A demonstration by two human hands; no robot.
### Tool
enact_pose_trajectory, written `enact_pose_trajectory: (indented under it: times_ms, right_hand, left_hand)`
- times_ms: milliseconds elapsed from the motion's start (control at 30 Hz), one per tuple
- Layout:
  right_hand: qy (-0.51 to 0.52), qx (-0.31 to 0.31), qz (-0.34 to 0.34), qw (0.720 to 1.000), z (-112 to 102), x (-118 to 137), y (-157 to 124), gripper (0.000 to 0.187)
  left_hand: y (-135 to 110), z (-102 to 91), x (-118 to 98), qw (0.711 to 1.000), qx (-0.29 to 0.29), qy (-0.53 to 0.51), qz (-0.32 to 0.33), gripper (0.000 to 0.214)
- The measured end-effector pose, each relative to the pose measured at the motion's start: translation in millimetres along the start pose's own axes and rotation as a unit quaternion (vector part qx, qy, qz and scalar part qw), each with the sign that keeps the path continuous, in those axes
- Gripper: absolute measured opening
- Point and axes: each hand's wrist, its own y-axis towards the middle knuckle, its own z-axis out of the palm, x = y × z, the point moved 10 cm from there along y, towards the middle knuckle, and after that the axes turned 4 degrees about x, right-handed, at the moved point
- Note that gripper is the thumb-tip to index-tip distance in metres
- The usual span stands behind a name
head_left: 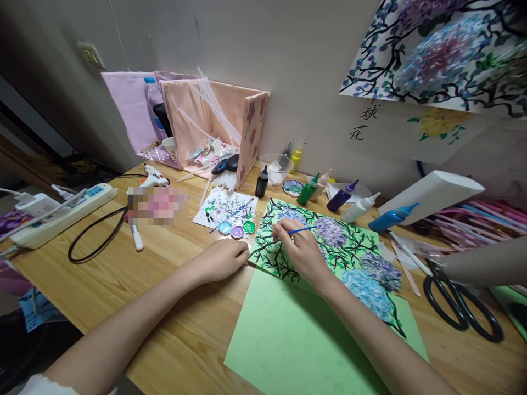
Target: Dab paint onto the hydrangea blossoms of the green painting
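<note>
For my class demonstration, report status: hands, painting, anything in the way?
Right hand holding brush over painting. Left hand beside painting's left corner. Bottles behind, clear of brush.

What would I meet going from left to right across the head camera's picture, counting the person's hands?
Power strip, glue gun, left hand, black bottle, right hand holding a paintbrush, blue bottle, scissors.
</note>
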Motion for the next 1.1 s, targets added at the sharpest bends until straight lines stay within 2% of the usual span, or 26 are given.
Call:
enact_pose_trajectory:
  times_ms: [367,533,700,867,1000,1100]
  right_hand:
    - [0.007,-0.004,0.002,1.0,-1.8,0.5,-1.1,0.029]
    - [0.003,0.013,0.001,1.0,0.1,2.7,-2.7,0.031]
    - [0.033,-0.015,-0.002,0.999,-8.4,11.2,-5.9,0.025]
    - [0.046,0.039,-0.036,0.998,10.1,19.1,-7.7,0.014]
    - [0.033,0.076,-0.069,0.994,26.0,22.1,-8.5,0.013]
    - [0.032,0.079,-0.064,0.994,28.0,19.6,-8.2,0.014]
  left_hand:
    - [-0.1,0.1,0.4,1.0,-0.008,-0.013,0.011,0.028]
    - [0.3,1.6,-0.5,1.0,-0.008,-0.003,0.017,0.028]
    - [1.4,2.6,0.2,1.0,0.003,-0.006,0.013,0.027]
    - [0.8,5.0,-0.5,0.999,0.03,-0.028,0.019,0.029]
    - [-0.1,2.6,-0.5,1.0,0.019,-0.016,0.015,0.028]
    - [-0.1,2.7,-0.5,1.0,0.016,-0.012,0.016,0.027]
